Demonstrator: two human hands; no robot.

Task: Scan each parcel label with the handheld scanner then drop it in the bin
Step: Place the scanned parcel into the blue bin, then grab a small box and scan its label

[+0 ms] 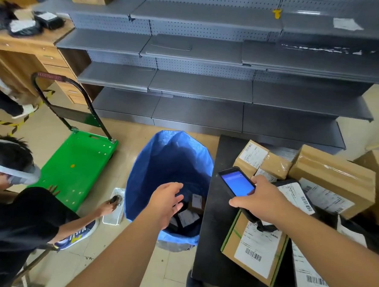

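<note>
Currently the left hand (168,203) is extended over the open mouth of the blue bin (144,174), palm down, its fingers (177,197) spread loosely and holding nothing. Several parcels (189,213) with white labels lie at the bottom of the bin. The right hand (262,200) grips the handheld scanner (237,184), fingers wrapped around its dark body; the lit blue screen faces upward. The scanner is positioned above the black surface (210,251), which stands just beside the bin on its right. On that surface, a brown cardboard box (253,251) with green edging and a barcoded label lies directly beneath the right wrist. Further labelled cartons (335,181) are stacked behind it, touching one another, and a white-labelled package (311,281) lies at the near right edge. Left of the bin, a green platform trolley (78,165) stands on the floor, and a second person (13,219) in dark clothing crouches beside it. Grey shelving (201,86) runs along the back.
</note>
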